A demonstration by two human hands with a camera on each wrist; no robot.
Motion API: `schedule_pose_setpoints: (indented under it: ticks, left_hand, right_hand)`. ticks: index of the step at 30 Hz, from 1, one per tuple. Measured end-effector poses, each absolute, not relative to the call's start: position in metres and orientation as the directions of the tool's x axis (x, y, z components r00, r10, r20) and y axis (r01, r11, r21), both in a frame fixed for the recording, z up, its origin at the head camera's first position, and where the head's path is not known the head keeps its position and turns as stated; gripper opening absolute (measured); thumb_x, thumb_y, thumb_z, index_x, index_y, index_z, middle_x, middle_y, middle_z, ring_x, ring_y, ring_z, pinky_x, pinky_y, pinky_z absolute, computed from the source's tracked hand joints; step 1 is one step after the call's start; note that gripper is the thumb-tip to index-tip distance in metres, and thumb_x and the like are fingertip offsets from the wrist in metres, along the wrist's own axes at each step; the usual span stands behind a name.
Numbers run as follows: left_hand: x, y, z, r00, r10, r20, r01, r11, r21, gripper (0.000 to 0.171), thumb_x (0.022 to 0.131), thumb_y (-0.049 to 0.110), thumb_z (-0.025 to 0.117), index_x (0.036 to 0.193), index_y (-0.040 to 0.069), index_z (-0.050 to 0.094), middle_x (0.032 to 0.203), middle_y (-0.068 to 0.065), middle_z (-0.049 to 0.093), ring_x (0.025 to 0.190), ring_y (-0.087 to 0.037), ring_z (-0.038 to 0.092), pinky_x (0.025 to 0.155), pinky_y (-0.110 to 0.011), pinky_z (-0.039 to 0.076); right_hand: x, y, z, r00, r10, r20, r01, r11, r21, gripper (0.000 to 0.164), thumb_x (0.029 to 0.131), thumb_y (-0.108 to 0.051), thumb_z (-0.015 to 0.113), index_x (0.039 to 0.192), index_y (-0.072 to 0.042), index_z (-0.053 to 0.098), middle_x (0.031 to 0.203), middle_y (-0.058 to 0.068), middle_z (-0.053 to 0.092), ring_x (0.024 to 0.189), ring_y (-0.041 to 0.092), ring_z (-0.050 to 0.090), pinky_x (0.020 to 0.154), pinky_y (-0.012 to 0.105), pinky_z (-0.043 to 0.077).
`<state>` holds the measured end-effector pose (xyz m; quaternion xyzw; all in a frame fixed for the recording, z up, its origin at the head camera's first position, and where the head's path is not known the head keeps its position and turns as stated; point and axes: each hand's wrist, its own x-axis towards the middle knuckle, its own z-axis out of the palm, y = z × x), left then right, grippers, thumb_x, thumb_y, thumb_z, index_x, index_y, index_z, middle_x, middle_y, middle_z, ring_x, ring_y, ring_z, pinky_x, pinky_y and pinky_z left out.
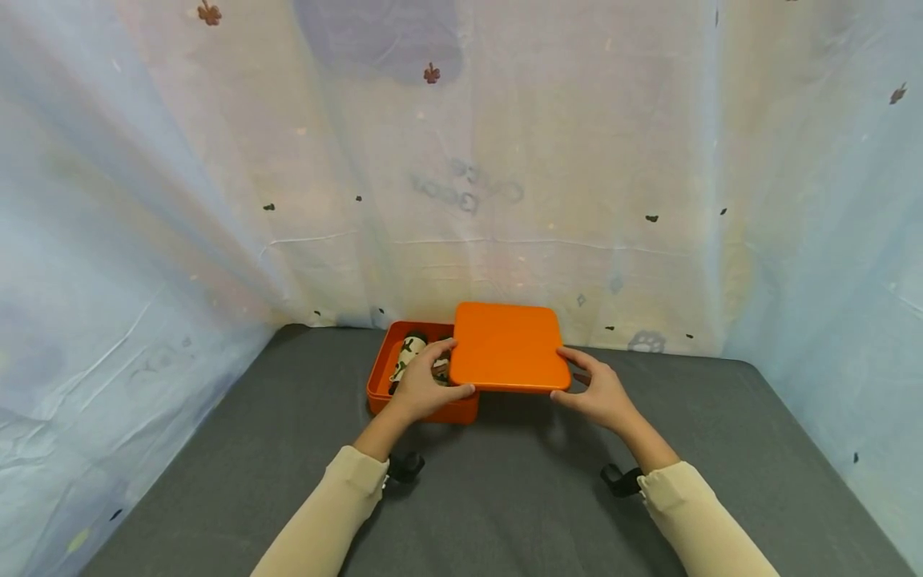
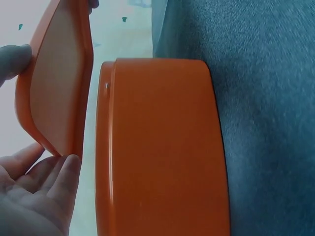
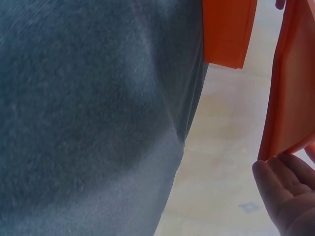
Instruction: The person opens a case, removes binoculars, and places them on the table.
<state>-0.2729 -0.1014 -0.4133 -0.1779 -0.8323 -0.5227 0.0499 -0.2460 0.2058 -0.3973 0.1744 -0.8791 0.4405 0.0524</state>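
Both hands hold an orange lid (image 1: 508,346) by its opposite sides, raised above the table and to the right of an orange box (image 1: 457,412). My left hand (image 1: 421,385) grips the lid's left edge, its forearm passing in front of the box. On the right edge, my right hand (image 1: 598,390) pinches the lid near its front corner. Inside the uncovered box lie camouflage-patterned things, one a rounded roll (image 1: 409,355); the other is partly hidden by the left hand. From the left wrist, the hollow underside of the lid (image 2: 56,78) shows beside the box wall (image 2: 162,147).
A dark grey cloth covers the table (image 1: 534,497). Behind it and along both sides hangs a pale patterned curtain (image 1: 577,160), close to the back of the box. Black straps (image 1: 622,481) hang at both wrists below cream sleeves.
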Motion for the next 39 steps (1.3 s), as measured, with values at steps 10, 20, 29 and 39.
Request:
schedule_pose_setpoints:
  ticks: [10,20,29,39]
  left_hand:
    - [-0.269,-0.091,-0.413,-0.934,0.251,0.254,0.334,0.363,0.87,0.081,0.072,0.023,0.085,0.142,0.011,0.047,0.144,-0.009,0.047,0.123,-0.033,0.057,0.098,-0.043,0.05]
    - [-0.268,-0.082,-0.415,-0.922,0.299,0.245,0.347,0.363,0.865,0.08,0.076,0.019,0.082,0.145,0.008,0.043,0.149,-0.009,0.042,0.131,-0.028,0.05,0.105,-0.041,0.045]
    - [-0.266,-0.073,-0.412,-0.911,0.328,0.249,0.358,0.333,0.872,0.082,0.076,0.019,0.081,0.145,0.005,0.041,0.151,-0.013,0.038,0.132,-0.03,0.048,0.106,-0.041,0.044]
    - [-0.261,-0.054,-0.416,-0.913,0.313,0.263,0.362,0.32,0.875,0.081,0.077,0.019,0.081,0.145,0.002,0.04,0.15,-0.015,0.039,0.131,-0.031,0.049,0.104,-0.042,0.046]
  right_hand:
    - [-0.245,0.218,-0.402,-0.928,-0.277,0.249,-0.367,0.563,-0.74,0.074,0.081,-0.013,0.077,0.144,0.0,0.041,0.146,0.023,0.043,0.133,0.04,0.043,0.102,0.05,0.045]
    - [-0.242,0.23,-0.403,-0.926,-0.278,0.256,-0.373,0.57,-0.732,0.074,0.081,-0.013,0.077,0.144,0.0,0.041,0.146,0.023,0.043,0.131,0.04,0.045,0.101,0.05,0.046]
    - [-0.239,0.242,-0.4,-0.932,-0.274,0.237,-0.358,0.593,-0.721,0.073,0.082,-0.014,0.076,0.144,-0.001,0.041,0.146,0.024,0.042,0.13,0.042,0.046,0.101,0.051,0.045]
    - [-0.235,0.257,-0.397,-0.935,-0.279,0.219,-0.349,0.607,-0.714,0.073,0.084,-0.016,0.075,0.145,-0.001,0.04,0.147,0.025,0.04,0.128,0.045,0.047,0.102,0.054,0.044]
